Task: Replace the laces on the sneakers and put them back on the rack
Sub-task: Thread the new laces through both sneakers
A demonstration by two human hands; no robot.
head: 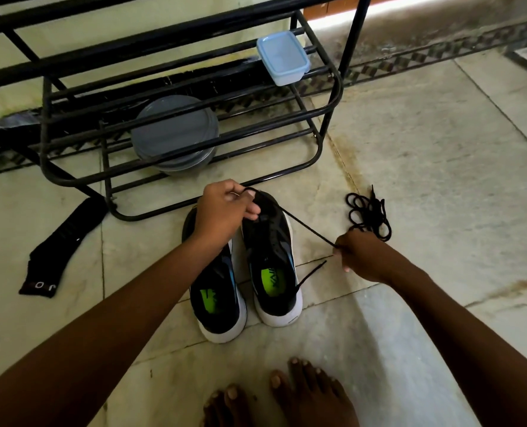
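We see the left hand curled over the toe end of the right sneaker, its thumb and fingertips pinching a black lace. From there the lace runs taut, near and to the right, to the right hand, which is closed around it in a fist low over the floor. A loose black strand trails off the right side of the same sneaker onto the tiles. The left sneaker stands just beside its mate, touching or nearly so, and the left wrist and forearm cover its toe from us. Both shoes point away, toward the black metal rack just beyond them. Right of the shoes, beyond the right hand, a coiled lace lies on the floor. On the rack's low bars we note a stack of grey dishes, and on a higher bar to the right a clear box with a pale blue rim. A black sock lies to the left, and bare feet show at the near edge.
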